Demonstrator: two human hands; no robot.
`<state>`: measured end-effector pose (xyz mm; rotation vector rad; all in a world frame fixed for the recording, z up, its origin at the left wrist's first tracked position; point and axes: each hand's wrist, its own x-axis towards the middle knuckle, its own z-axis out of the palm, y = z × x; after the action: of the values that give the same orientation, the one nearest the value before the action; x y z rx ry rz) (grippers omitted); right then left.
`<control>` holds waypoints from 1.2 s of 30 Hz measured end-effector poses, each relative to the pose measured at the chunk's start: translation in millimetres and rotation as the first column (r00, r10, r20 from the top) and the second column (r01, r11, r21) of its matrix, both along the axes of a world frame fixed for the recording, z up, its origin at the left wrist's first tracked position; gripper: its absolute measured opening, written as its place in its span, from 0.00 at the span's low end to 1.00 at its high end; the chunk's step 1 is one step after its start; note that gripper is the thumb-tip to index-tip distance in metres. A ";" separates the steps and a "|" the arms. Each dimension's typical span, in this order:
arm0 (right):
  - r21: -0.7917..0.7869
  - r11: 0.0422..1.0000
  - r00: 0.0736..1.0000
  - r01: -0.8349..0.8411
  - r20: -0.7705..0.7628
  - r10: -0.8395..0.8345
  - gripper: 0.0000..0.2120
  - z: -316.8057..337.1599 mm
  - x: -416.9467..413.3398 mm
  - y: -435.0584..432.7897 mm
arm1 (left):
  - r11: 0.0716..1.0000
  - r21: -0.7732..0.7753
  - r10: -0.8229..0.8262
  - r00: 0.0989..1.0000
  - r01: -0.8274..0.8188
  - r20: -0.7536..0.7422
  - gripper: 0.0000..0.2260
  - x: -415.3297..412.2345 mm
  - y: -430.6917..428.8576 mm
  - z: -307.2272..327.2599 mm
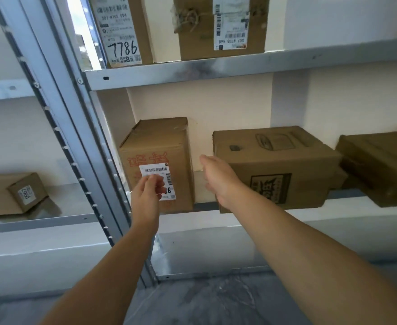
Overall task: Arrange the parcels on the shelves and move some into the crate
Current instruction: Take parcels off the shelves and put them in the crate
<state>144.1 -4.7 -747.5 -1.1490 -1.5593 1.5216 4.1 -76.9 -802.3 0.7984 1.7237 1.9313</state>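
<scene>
Steel shelf [286, 216]: upright box [156, 146], squat carton [275, 165] alongside.

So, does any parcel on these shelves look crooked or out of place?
Yes. The wide box on the middle shelf sits turned and juts over the front edge. On the upper shelf, the label of the right box is upside down.

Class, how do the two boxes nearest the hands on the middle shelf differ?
The red-printed box stands tall; the black-printed box lies low and wide. The red-printed box carries a white barcode label; the black-printed box shows none. Both are brown cardboard on one shelf.
</scene>
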 end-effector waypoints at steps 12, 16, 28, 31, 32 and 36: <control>0.150 0.970 0.981 0.192 -0.021 -0.191 0.07 35.8 165.1 70.5 | 0.995 -0.098 0.008 0.989 -0.023 -0.146 0.10 115.1 78.1 40.0; 0.246 0.937 0.962 0.249 0.053 -0.270 0.14 36.7 193.9 102.2 | 0.982 -0.173 0.049 0.988 -0.074 -0.144 0.14 127.6 101.3 40.8; 0.116 0.927 0.830 0.358 0.414 -0.373 0.17 44.8 202.4 162.1 | 0.883 -0.453 -0.061 0.988 0.121 0.144 0.16 103.9 132.9 64.2; -0.036 0.928 0.885 0.370 0.317 -0.341 0.16 45.1 207.4 173.1 | 0.862 -0.481 -0.097 0.983 0.162 0.157 0.24 90.3 150.2 62.2; -0.069 0.926 0.896 0.371 0.286 -0.338 0.17 43.7 208.8 174.3 | 0.853 -0.483 -0.133 0.978 0.196 0.161 0.23 89.2 151.9 62.1; -0.151 0.910 0.908 0.387 0.235 -0.347 0.17 45.6 210.0 167.3 | 0.830 -0.454 -0.264 0.945 0.324 0.193 0.20 89.9 151.1 63.6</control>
<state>354.1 162.6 -702.0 -1.6537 -1.2405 1.3518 93.9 74.2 -738.6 0.6878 1.7736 1.2412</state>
